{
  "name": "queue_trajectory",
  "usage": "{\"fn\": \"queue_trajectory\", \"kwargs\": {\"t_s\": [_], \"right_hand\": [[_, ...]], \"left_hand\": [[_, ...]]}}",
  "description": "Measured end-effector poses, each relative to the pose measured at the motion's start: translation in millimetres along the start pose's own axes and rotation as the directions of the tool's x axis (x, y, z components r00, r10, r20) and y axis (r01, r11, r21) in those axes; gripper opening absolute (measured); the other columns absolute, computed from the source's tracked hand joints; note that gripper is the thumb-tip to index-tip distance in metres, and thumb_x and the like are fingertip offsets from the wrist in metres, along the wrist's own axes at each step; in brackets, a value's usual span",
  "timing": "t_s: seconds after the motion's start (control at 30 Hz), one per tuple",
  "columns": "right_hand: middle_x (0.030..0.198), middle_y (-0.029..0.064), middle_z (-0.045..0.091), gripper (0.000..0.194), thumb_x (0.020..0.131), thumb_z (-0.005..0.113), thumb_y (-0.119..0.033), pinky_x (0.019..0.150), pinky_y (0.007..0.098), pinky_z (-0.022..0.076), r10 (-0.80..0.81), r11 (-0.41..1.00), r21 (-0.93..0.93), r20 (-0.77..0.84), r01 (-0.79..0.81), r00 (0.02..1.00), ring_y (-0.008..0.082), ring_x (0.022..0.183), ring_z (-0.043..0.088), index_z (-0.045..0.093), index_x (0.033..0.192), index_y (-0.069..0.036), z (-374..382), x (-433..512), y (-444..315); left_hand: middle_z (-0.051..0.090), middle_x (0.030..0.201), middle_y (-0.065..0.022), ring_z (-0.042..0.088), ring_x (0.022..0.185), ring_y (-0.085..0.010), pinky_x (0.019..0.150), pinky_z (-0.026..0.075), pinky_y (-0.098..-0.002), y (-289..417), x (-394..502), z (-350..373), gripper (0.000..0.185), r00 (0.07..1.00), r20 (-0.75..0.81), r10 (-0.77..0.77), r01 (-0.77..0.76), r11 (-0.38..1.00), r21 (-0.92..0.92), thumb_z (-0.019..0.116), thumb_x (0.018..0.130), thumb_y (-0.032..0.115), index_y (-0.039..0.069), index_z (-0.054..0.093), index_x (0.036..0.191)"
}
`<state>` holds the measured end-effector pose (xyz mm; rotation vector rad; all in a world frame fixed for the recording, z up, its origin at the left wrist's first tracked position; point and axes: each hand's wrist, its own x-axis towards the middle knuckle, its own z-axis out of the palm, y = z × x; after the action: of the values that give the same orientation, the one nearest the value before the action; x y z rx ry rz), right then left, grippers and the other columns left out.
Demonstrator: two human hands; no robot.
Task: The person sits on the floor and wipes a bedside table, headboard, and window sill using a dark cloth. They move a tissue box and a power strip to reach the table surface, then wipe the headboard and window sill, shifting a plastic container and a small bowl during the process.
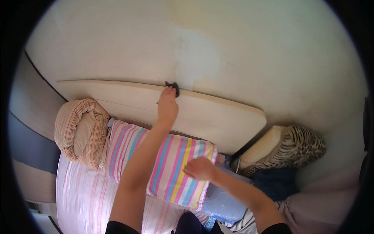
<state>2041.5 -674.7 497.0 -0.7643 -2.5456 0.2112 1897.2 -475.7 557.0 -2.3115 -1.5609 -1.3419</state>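
My left hand (pixel 168 102) reaches up to the top edge of a cream headboard (pixel 222 117), its fingers closed on a dark cloth (pixel 174 87) that lies over the edge against the wall. Part of the cloth is hidden behind the fingers. Lower and to the right, my right hand (pixel 200 169) hovers over or rests on a striped pillow (pixel 172 163); contact cannot be told. Its fingers are curled in, and nothing shows in them.
A rolled striped quilt (pixel 80 133) lies left of the pillow on a pink striped bedsheet (pixel 84 187). Right of the pillow is a blue-grey fabric item (pixel 225 193). An animal-print bundle (pixel 298 146) leans by the headboard's right end. The wall (pixel 263 58) rises behind.
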Motion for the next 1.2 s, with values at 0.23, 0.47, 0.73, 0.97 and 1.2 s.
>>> {"fn": "queue_trajectory", "kwargs": {"t_s": [0.23,0.47,0.73,0.97,1.2], "right_hand": [[0.059,0.0075,0.053,0.026,0.081,0.064,-0.025,0.048,0.0405,0.0432,0.543,0.789,0.337,0.012,-0.515,0.840,0.0292,0.057,0.056,0.051,0.062,-0.011,-8.7,-155.8,-126.1],[0.061,0.0064,0.057,0.027,0.081,0.063,-0.030,0.048,0.0392,0.0447,0.760,0.570,0.367,0.107,-0.736,0.642,0.0265,0.057,0.058,0.055,0.063,-0.011,-13.5,-228.3,-189.8],[0.062,0.0047,0.058,0.026,0.078,0.067,-0.025,0.051,0.0364,0.0474,0.828,0.533,0.358,-0.034,-0.767,0.560,0.0241,0.057,0.059,0.054,0.062,-0.010,-26.0,-257.9,-220.6],[0.061,0.0057,0.056,0.024,0.077,0.068,-0.023,0.051,0.0365,0.0462,0.873,0.481,0.358,-0.109,-0.800,0.476,0.0248,0.058,0.059,0.054,0.064,-0.010,-49.8,-290.9,-253.0],[0.061,0.0075,0.057,0.026,0.078,0.071,-0.022,0.049,0.0331,0.0446,0.926,0.376,0.536,-0.186,-0.756,0.329,0.0237,0.053,0.057,0.057,0.063,-0.007,-110.4,-308.5,-291.6]], "left_hand": [[0.060,0.112,-0.0235,0.053,0.111,-0.0379,0.097,0.042,-0.0414,135.0,-18.5,51.1,0.028,0.987,0.131,0.091,-0.096,0.995,0.035,0.047,0.081,0.002,-0.008,0.060,0.103],[0.064,0.103,-0.0210,0.057,0.105,-0.0334,0.094,0.043,-0.0403,245.5,-35.7,97.7,0.021,0.950,0.146,0.275,-0.268,0.961,-0.067,0.049,0.078,0.003,-0.006,0.063,0.092],[0.067,0.094,-0.0158,0.058,0.104,-0.0300,0.094,0.042,-0.0380,301.0,-39.1,121.6,0.015,0.758,0.543,0.362,-0.526,0.831,0.180,0.055,0.075,0.009,0.003,0.069,0.075],[0.068,0.088,-0.0158,0.064,0.085,-0.0347,0.077,0.050,-0.0417,322.8,-51.3,108.2,0.016,0.606,0.714,0.350,-0.495,0.869,-0.007,0.057,0.072,0.006,0.002,0.071,0.078],[0.059,0.113,-0.0211,0.062,0.095,-0.0317,0.087,0.050,-0.0468,350.1,-117.0,-83.0,0.053,0.196,0.958,0.208,0.976,-0.138,-0.169,0.050,0.068,-0.010,-0.010,0.048,0.121]]}}
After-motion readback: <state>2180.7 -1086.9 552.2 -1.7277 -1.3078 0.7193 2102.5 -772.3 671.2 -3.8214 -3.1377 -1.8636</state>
